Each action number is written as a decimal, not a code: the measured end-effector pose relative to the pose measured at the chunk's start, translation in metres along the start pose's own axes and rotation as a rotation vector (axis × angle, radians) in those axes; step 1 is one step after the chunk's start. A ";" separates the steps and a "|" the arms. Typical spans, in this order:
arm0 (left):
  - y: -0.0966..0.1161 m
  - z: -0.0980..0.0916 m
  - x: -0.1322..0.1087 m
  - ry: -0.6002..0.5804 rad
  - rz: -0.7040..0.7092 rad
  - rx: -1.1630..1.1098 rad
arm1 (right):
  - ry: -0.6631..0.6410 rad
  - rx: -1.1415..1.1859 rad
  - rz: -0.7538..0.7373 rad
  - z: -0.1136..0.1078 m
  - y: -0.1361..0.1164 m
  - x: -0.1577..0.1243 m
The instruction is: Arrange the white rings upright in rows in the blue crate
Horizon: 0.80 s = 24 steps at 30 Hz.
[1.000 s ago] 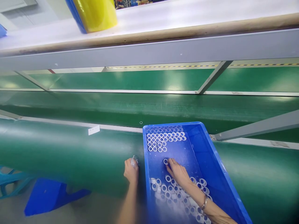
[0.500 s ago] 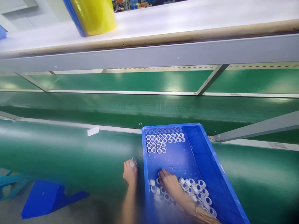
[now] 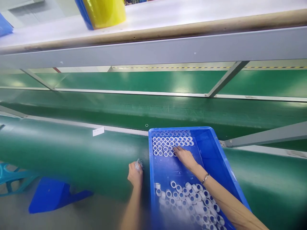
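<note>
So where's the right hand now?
Head view: the right hand is inside the blue crate, reaching the tidy rows of white rings by its far wall.

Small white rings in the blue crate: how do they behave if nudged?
The small white plastic rings look rigid and light: they stand open-end-up in tidy rows. Short and round, so tipped ones probably roll, as the jumbled heap hints.

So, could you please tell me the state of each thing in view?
Blue crate: open-topped, lying on the green belt.
Sorted rings: upright in neat rows at the far end.
Loose rings: jumbled heap at the near end.
Right hand: fingertips at the rows' edge; grip unclear.
Left hand: closed on a small clear piece, beside the crate.
Yellow roll: standing on the upper shelf.
White label: flat by the belt's edge.
</note>
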State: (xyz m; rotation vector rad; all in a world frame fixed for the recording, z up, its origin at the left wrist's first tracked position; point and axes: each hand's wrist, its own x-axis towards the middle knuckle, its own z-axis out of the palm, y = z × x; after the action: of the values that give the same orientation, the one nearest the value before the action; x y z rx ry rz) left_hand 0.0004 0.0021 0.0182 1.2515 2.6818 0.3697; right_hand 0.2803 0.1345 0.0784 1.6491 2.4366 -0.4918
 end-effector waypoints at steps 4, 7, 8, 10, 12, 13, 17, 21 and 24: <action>0.000 0.000 0.000 -0.005 -0.001 -0.001 | -0.005 0.048 0.014 -0.012 -0.003 -0.020; 0.000 -0.001 0.001 -0.011 -0.007 -0.001 | -0.092 0.104 -0.053 -0.014 -0.002 -0.057; 0.000 -0.001 0.001 -0.015 -0.008 -0.002 | -0.139 0.124 -0.096 -0.011 -0.002 -0.071; 0.000 -0.002 0.001 -0.022 -0.008 -0.004 | -0.228 0.153 -0.163 -0.003 0.000 -0.095; 0.001 -0.002 0.002 -0.026 -0.009 -0.007 | -0.286 0.162 -0.175 0.007 0.001 -0.112; 0.001 -0.003 0.002 -0.027 -0.009 -0.007 | -0.299 0.167 -0.165 0.012 0.001 -0.116; 0.001 -0.005 0.003 -0.030 -0.009 -0.005 | -0.283 0.258 -0.138 0.019 -0.002 -0.113; 0.002 -0.007 0.004 -0.030 -0.018 0.008 | -0.225 0.391 -0.129 0.018 -0.012 -0.098; 0.002 -0.008 0.005 -0.035 -0.018 0.012 | -0.154 0.379 -0.076 0.022 -0.018 -0.094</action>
State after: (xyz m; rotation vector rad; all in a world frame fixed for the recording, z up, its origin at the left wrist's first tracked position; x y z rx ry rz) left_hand -0.0035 0.0055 0.0265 1.2245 2.6680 0.3269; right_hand 0.2977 0.0388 0.0904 1.5748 2.4065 -1.1077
